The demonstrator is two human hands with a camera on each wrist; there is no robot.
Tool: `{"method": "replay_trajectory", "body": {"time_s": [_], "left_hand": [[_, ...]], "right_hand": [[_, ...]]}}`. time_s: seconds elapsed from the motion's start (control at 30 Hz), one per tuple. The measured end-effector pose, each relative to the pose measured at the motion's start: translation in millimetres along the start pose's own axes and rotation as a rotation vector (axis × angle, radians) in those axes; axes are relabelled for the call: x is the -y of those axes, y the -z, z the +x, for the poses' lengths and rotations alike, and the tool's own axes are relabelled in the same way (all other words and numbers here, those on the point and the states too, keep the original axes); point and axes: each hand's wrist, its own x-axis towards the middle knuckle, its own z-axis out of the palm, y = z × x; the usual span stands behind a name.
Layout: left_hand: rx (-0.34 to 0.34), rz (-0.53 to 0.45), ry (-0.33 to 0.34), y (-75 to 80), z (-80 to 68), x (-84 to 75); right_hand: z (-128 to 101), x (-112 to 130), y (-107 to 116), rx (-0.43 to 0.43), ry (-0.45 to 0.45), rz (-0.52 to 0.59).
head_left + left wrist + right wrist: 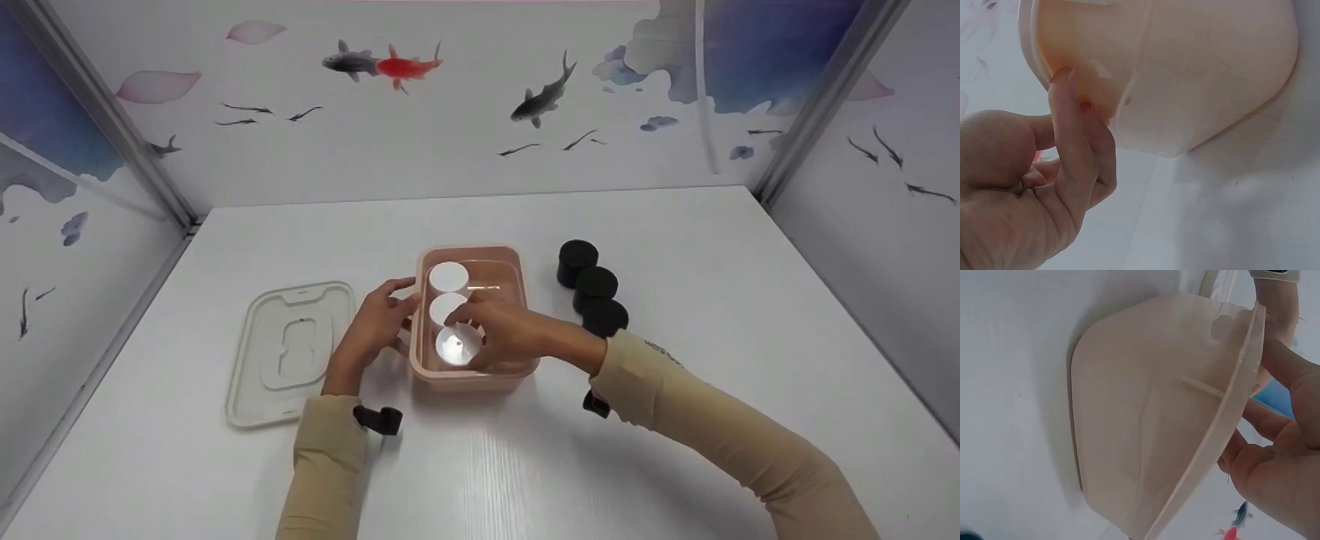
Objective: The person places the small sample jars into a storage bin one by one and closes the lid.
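Observation:
A pink plastic bin [469, 385] stands on the table in the head view. Three white round jars line its left side: a far one [448, 277], a middle one [445, 307] and a shiny near one [456, 346]. My right hand [514, 326] reaches over the bin's right rim and pinches the near jar between thumb and fingers. At the bin's left side, my left hand [371, 322] holds the rim. In the left wrist view, bent fingers [1072, 140] touch the outer wall beneath that rim. The bin's wall [1129, 405] hides the jars in the right wrist view.
A pale translucent lid [255, 345] lies flat to the left of the bin. Several black round jars [596, 289] stand in a slanting row to the right, partly hidden by my right forearm. Printed wall panels [465, 150] enclose the table.

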Motion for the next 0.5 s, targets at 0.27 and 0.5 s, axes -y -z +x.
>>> {"method": "replay_trajectory", "body": {"time_s": [0.27,0.5], "left_hand": [[0.003,0.006,-0.002,-0.2,0.1,-1.5],[0.008,-0.001,0.000,0.6,0.5,0.3]], "right_hand": [[2.6,-3.3,-7.1,-0.023,0.003,0.015],[8.4,-2.2,-12.2,-0.026,0.022,0.015]]}}
